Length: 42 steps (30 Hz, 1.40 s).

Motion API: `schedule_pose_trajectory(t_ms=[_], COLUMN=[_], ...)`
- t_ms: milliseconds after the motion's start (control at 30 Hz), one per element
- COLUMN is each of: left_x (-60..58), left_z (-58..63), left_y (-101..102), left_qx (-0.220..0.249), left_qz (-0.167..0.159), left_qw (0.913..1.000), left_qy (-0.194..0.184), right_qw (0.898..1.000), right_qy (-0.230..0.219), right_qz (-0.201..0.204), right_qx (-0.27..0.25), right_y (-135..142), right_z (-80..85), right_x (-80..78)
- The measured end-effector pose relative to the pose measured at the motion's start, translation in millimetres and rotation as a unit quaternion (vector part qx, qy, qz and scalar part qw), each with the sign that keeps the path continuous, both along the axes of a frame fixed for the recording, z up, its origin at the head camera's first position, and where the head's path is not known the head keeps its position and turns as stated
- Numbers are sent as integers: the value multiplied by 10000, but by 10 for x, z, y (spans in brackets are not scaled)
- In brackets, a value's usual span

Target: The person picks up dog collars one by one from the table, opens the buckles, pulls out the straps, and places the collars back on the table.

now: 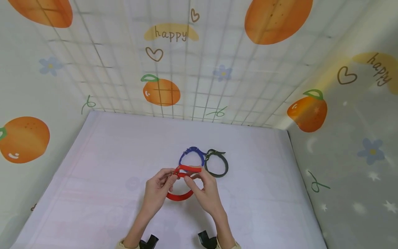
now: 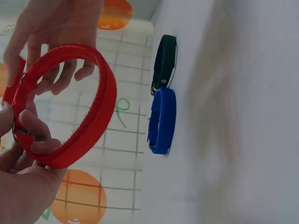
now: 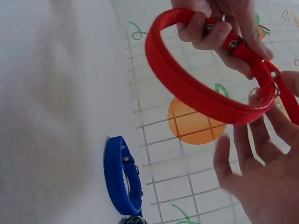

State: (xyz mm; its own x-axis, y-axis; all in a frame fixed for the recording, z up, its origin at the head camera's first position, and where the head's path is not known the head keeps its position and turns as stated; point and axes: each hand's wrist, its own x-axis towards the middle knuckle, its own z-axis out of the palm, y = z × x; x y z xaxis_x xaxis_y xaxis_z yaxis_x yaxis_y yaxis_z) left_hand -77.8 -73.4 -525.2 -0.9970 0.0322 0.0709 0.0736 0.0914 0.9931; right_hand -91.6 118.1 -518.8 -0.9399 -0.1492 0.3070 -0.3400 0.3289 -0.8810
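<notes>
Both hands hold a red collar [image 1: 180, 197] above the white table, its loop hanging down between them. In the head view, my left hand [image 1: 158, 188] grips the collar at its metal buckle on the left. The right hand [image 1: 207, 192] has thumb and fingers about the loose strap end, which points right. In the left wrist view, left fingers [image 2: 39, 135] curl round the red band near a metal ring. The right wrist view shows metal eyelets along the strap and the right hand's fingers [image 3: 257, 140] against the band.
Behind the hands, a blue collar [image 1: 191, 148] and a dark green collar [image 1: 226, 166] stand side by side on the white table [image 1: 102, 155], both formed into loops. Patterned curtains [image 1: 186, 69] with oranges enclose the back and sides, with a wire grid showing at the back.
</notes>
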Motion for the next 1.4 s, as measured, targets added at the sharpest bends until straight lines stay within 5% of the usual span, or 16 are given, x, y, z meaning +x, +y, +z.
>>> schedule_pose_trajectory(t_ms=[167,433,933,1167,1400], left_x=[13,17,17,28,39], left_z=[-3,-9,10,28,4], left_y=[39,94,110,126,150], left_qx=[-710,-1013,-1277,-1079,-886], left_qz=[-84,-161,-221,-370,-345], left_qw=[9968,9906,9894,9925,9951], left_qy=[358,909,653,438,271], right_qw=[9993,9985,9971,9875,9799], right_qy=[68,73,-375,-1037,-1248], right_qz=[-371,-532,-402,-468,-737], right_qx=[-39,-122,-519,-1091,-1374], right_y=[-19,-64,-116,-113,-102], right_z=[9,4,44,68,63], right_x=[-5,1,-31,-10,-4])
